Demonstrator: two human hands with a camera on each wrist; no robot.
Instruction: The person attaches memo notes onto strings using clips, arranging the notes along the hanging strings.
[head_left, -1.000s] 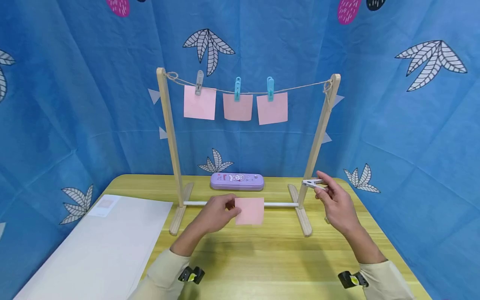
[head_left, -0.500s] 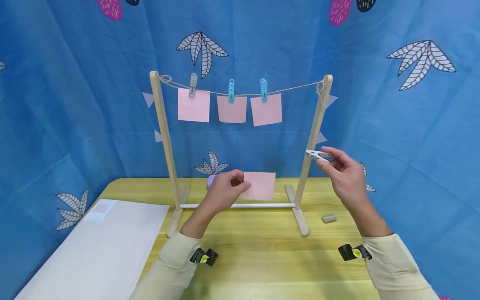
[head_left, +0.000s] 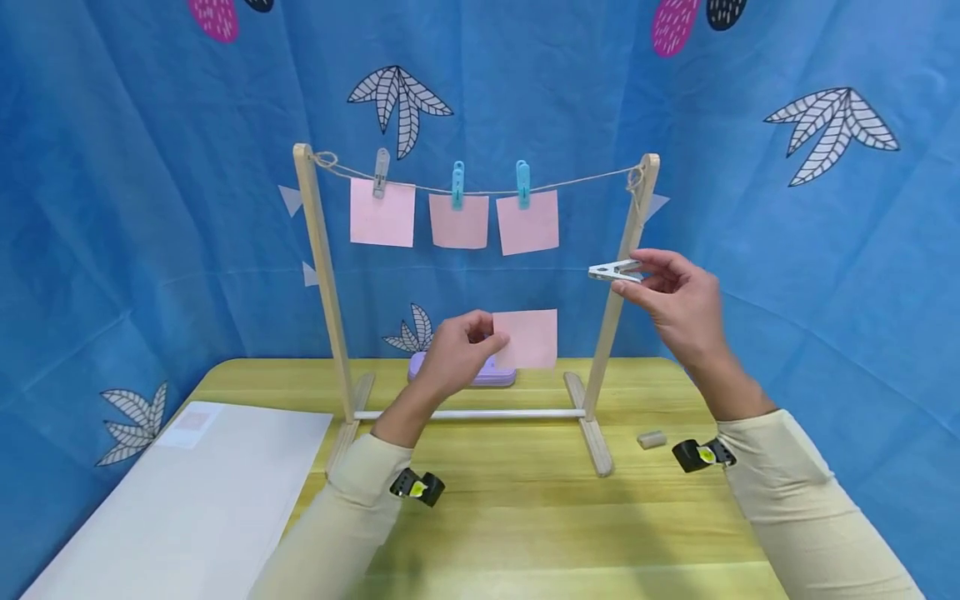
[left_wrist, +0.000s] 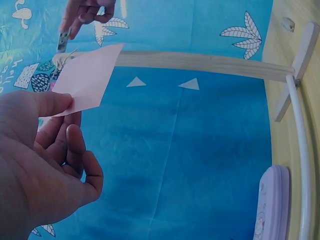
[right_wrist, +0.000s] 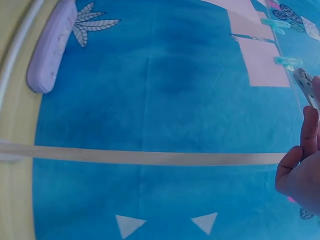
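Left hand [head_left: 457, 354]: pinches pink note [head_left: 527, 339], hiding part of case [head_left: 491, 377].
Right hand [head_left: 675, 300]: pinches white peg [head_left: 613, 271].
Case print: unreadable.

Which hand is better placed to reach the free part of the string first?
Probably the right. The right hand holds the white clothespin high beside the right post, just under the free part of the string. The left hand pinches the pink note lower, near the table.
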